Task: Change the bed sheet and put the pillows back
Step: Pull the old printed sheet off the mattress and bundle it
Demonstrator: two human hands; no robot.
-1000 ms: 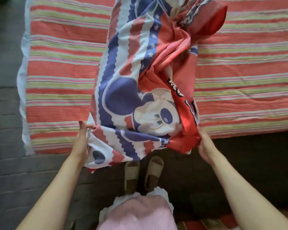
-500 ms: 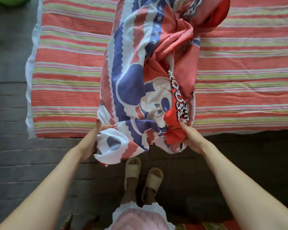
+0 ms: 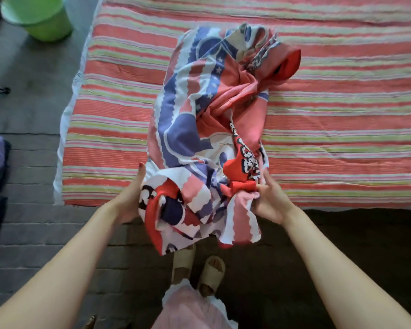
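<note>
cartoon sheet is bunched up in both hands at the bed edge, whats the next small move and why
Probably draw the hands apart to find an edge and open it out. The cartoon sheet lies crumpled in a narrow heap across the striped mattress cover, its near end hanging off the edge. The left hand holds one side and the right hand pinches the other, close together.

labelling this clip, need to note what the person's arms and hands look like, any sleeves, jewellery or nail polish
Both forearms are bare right down to the bottom of the frame, with no sleeves in view. No watch, bracelet or ring shows on the left hand or the right hand, and neither wears a glove. The left thumbnail carries dark red polish; the right hand's nails are too unclear to judge.
</note>
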